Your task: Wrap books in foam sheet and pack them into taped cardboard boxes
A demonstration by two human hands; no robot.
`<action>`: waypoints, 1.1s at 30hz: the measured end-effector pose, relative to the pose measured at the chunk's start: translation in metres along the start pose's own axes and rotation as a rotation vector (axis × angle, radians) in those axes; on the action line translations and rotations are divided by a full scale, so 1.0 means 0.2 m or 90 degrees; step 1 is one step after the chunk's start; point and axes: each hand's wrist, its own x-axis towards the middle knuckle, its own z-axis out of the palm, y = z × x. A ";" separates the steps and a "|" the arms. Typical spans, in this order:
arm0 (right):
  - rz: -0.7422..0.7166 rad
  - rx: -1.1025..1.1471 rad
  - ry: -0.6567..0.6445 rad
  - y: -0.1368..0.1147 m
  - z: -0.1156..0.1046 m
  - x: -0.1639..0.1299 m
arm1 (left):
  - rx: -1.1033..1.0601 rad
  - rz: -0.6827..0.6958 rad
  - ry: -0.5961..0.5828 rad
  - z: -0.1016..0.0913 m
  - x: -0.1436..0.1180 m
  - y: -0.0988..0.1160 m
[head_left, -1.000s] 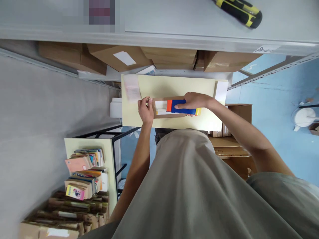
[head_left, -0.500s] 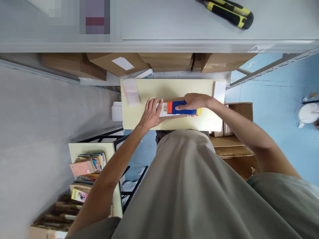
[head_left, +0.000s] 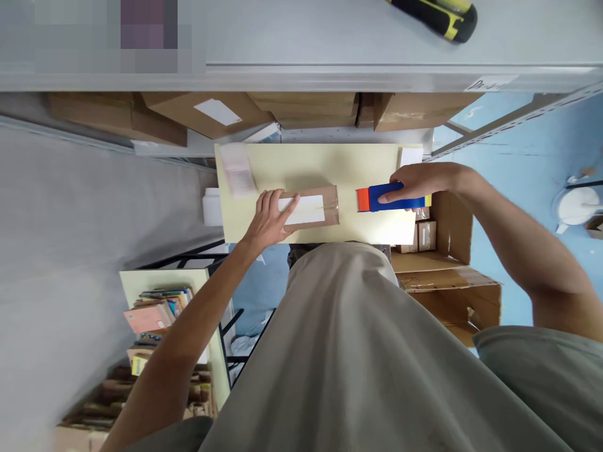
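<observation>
The brown parcel (head_left: 311, 209) lies flat on the pale yellow surface (head_left: 311, 166), its long axis running left to right across the view, a white label facing up. The blue block (head_left: 393, 198) with an orange end and a yellow end lies along the same line, orange end pointing toward the parcel, a clear gap between the two.

The surface is a small table; behind it cardboard boxes (head_left: 211, 113) sit under a grey shelf (head_left: 301, 78) that carries a black-and-yellow tool (head_left: 438, 16). The floor is blue, and a low shelf of books (head_left: 157, 311) stands at the left.

The left hand (head_left: 268, 216) rests open and flat on the parcel's left end, fingers spread. The right hand (head_left: 421, 182) is closed around the blue block at the surface's right edge, well apart from the parcel.
</observation>
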 end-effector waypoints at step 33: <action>0.128 0.002 0.282 -0.35 0.33 -0.02 | 0.083 0.078 0.048 -0.04 0.06 0.12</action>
